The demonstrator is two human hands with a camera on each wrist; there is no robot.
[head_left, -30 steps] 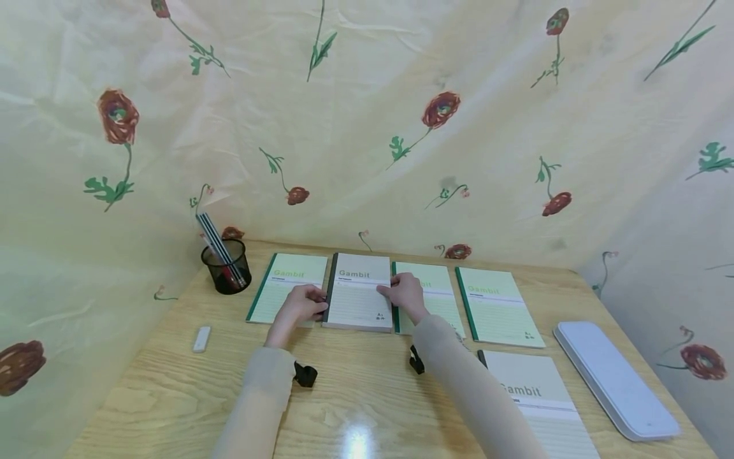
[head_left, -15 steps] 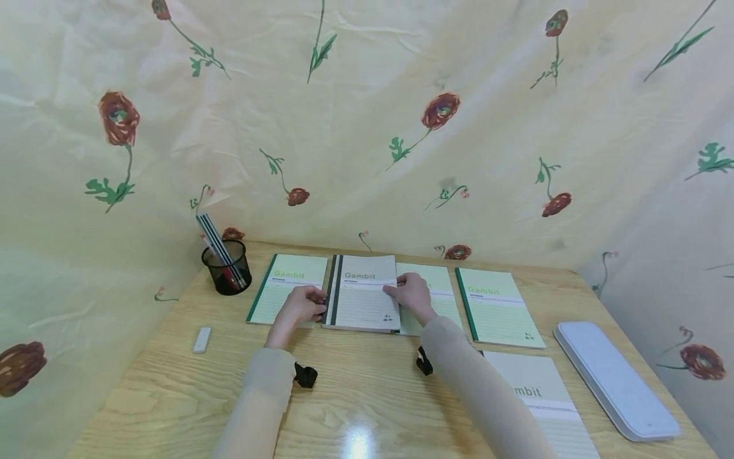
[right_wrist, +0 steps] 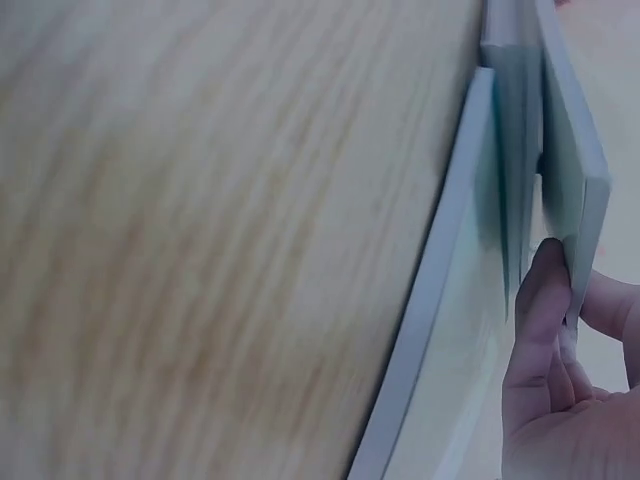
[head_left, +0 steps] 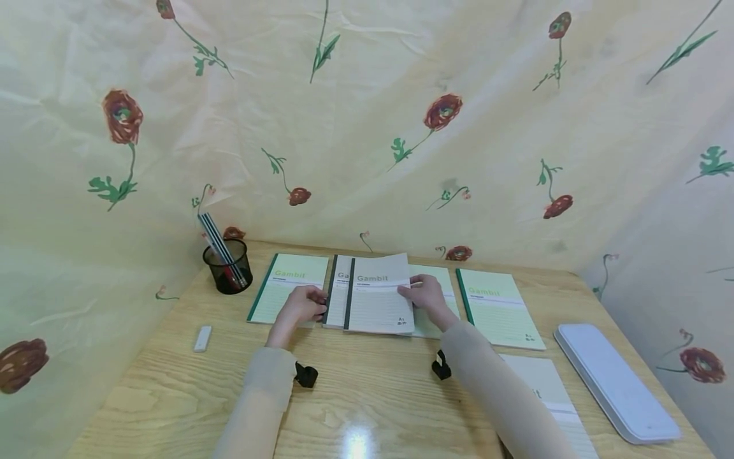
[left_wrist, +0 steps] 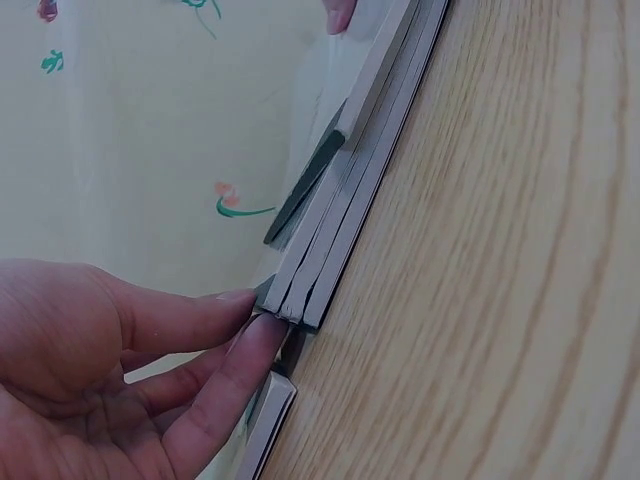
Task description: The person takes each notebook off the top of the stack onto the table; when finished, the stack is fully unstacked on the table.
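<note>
Between thumb and fingers my right hand (head_left: 427, 296) pinches the right edge of a grey notebook (head_left: 381, 306) with a black spine. In the right wrist view this notebook (right_wrist: 575, 160) tilts up, raised on the hand's side. Under it lies a stack of grey notebooks (left_wrist: 318, 250), offset to the left. My left hand (head_left: 301, 307) holds the stack at its spine, thumb at the top edge and a finger against the spine side. A green notebook (head_left: 292, 274) lies partly beneath the left hand. Another green notebook (head_left: 440, 319) is partly covered by the lifted one.
Further right lie a green notebook (head_left: 499, 312) and a grey notebook (head_left: 550, 389), the latter partly behind the right sleeve. A white case (head_left: 616, 382) sits at the right table edge. A mesh pen cup (head_left: 227, 271) and a small white eraser-like block (head_left: 202, 339) are left.
The top grey notebook has slid right off the stack with my right hand and now tilts upward, showing the notebook below it. My left hand has stayed at the spine.
</note>
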